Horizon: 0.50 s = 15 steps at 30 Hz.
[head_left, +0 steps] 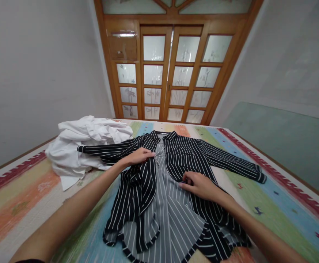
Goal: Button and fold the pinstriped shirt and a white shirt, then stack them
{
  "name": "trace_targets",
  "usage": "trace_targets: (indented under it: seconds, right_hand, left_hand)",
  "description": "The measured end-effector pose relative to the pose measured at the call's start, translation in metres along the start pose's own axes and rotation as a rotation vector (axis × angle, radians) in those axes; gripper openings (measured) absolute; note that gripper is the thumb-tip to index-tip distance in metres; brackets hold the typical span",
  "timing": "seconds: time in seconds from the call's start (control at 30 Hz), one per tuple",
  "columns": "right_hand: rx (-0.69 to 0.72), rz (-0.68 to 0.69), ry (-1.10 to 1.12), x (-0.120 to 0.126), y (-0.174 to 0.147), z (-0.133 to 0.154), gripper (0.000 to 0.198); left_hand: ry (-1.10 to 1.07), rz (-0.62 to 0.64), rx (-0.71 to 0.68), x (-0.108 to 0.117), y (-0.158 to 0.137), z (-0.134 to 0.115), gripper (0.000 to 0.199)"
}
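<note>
A black shirt with white stripes lies spread on the bed, collar away from me and both sleeves out to the sides. Its front hangs open, showing the greyer inside of the back. My left hand is closed on the left front edge, a little below the collar. Lower down, my right hand pinches the edge of the right front panel, fingers curled. The fabric under my left hand is bunched and folded. Beside the left sleeve is a crumpled white cloth garment, partly under the cuff.
A bedspread with coloured stripes covers the bed. A pale green panel stands along the right side. Wooden doors with glass panes are beyond the far edge, between plain walls.
</note>
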State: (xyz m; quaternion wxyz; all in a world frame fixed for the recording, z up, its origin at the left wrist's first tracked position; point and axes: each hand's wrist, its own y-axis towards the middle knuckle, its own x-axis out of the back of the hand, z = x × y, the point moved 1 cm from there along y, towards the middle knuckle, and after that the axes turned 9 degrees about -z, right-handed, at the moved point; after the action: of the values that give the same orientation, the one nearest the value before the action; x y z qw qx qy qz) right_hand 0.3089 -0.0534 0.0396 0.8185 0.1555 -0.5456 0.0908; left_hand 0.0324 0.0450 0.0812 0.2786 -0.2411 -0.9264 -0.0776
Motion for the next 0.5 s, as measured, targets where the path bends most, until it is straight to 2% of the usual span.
trace_targets:
  seconds: [0.17, 0.3, 0.4, 0.5]
  right_hand:
    - [0.044, 0.036, -0.053, -0.007, 0.002, 0.004, 0.012]
    - [0.028, 0.032, 0.179, -0.007, 0.005, 0.005, 0.023]
    - [0.011, -0.068, 0.432, -0.013, 0.005, 0.012, 0.032]
    - [0.027, -0.034, 0.573, -0.023, 0.003, 0.025, 0.034]
  left_hand:
    - [0.337, 0.272, -0.09, -0.02, 0.007, 0.009, 0.04]
    - [0.609, 0.24, -0.224, -0.037, 0.008, 0.009, 0.028]
    - [0.624, 0.233, -0.26, -0.043, 0.009, 0.006, 0.026]
    - [0.605, 0.186, -0.248, -0.044, 0.009, 0.002, 0.027]
